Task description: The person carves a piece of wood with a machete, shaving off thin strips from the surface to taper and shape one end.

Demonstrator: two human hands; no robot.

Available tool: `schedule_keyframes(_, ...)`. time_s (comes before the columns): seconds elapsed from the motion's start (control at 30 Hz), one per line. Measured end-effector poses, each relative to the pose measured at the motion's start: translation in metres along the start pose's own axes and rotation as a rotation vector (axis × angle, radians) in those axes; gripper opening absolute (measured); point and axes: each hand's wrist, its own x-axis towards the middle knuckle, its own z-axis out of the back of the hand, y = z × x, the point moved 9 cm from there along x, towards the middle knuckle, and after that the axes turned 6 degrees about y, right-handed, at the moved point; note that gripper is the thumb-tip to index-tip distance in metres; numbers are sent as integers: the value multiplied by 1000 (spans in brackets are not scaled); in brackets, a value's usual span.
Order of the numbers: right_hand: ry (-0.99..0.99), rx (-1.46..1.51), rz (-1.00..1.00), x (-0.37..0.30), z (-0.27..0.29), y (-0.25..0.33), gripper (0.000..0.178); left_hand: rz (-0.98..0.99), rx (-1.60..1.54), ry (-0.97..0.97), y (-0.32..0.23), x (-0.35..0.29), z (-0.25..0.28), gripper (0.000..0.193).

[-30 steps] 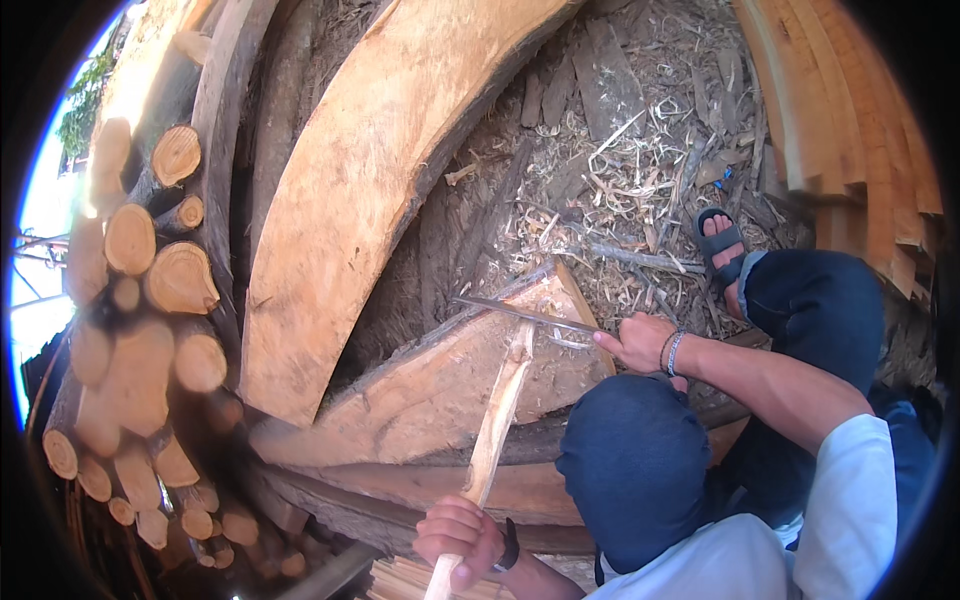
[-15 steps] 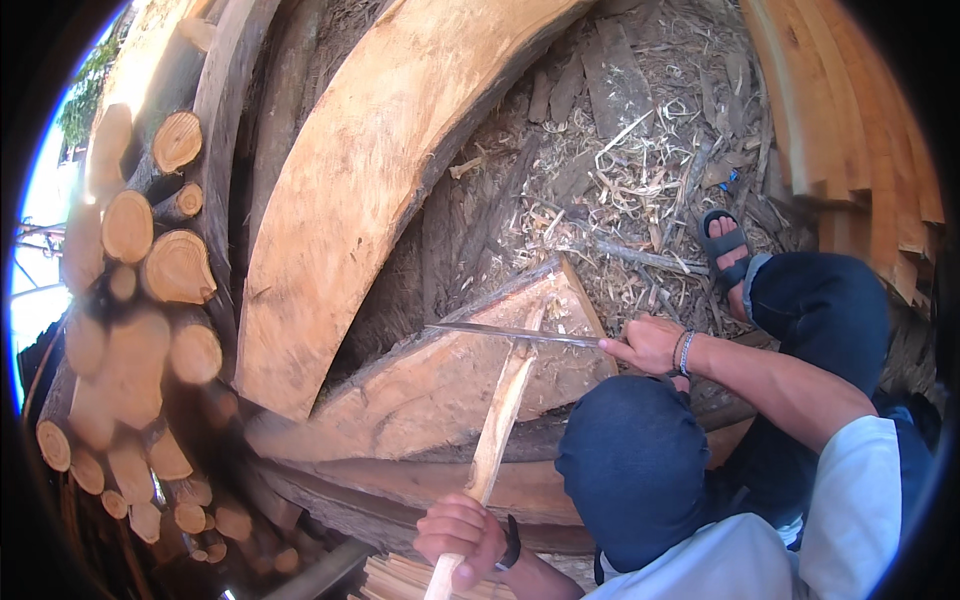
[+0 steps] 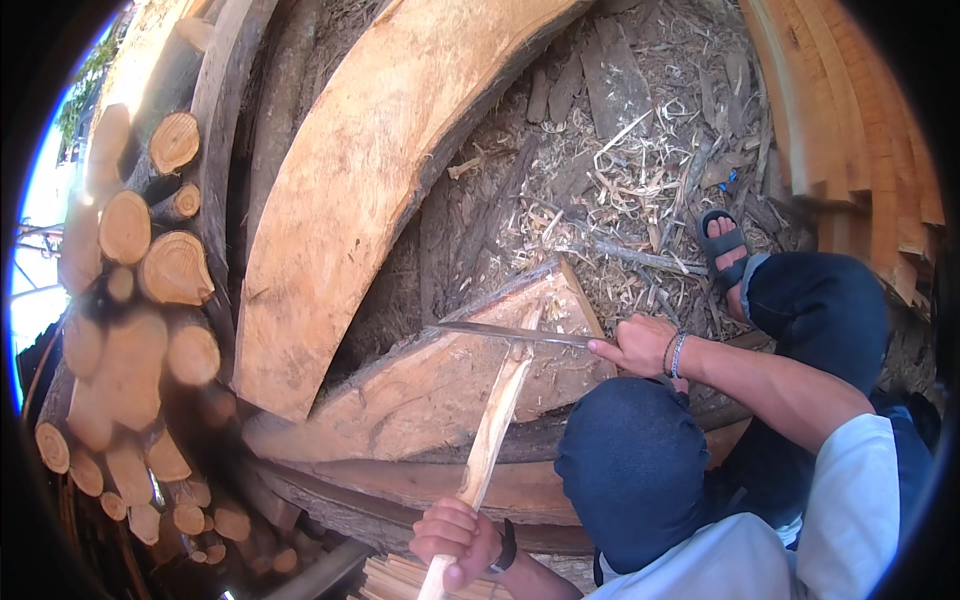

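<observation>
My left hand [image 3: 457,540], with a black band on its wrist, wraps round a pale, roughly squared wooden stick [image 3: 493,430]. The stick slants away from me, its far end resting on a wedge-shaped slab of wood [image 3: 400,410]. My right hand [image 3: 643,345], a chain bracelet at its wrist, is closed on a long knife; its handle is hidden inside the fist. The knife blade [image 3: 515,332] points left and lies across the stick near its far end, above the slab.
A big curved timber [image 3: 370,150] lies beyond the slab. Stacked cut logs [image 3: 178,268] stand left, and sawn planks [image 3: 845,90] at far right. Shavings and bark [image 3: 640,170] cover the ground near a sandaled foot [image 3: 724,248]. A rounded dark-blue cloth shape [image 3: 633,470] sits between my arms.
My right hand has shifted slightly left, and the blade's angle has changed a little. My left hand and the stick have moved slightly toward the lower left.
</observation>
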Motion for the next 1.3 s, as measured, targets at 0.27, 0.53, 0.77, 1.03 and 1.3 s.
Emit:
schedule_keyframes(0.27, -4, 0, 8, -1, 0, 1, 80, -32, -41, 36, -2, 10, -15, 39)
schedule_keyframes(0.53, -37, 44, 35, 5, -7, 3, 81, -19, -22, 46, -4, 9, -19, 37)
schedule_keyframes(0.77, -43, 61, -1, 12, -8, -12, 80, -4, -29, 74, -3, 10, -24, 37)
schedule_keyframes(1.03, -45, 63, -44, 12, 0, -18, 81, -9, -28, 56, -3, 11, -26, 37)
schedule_keyframes(1.3, -28, 0, -39, 12, 5, -25, 80, 10, -13, 40, -2, 3, -13, 37)
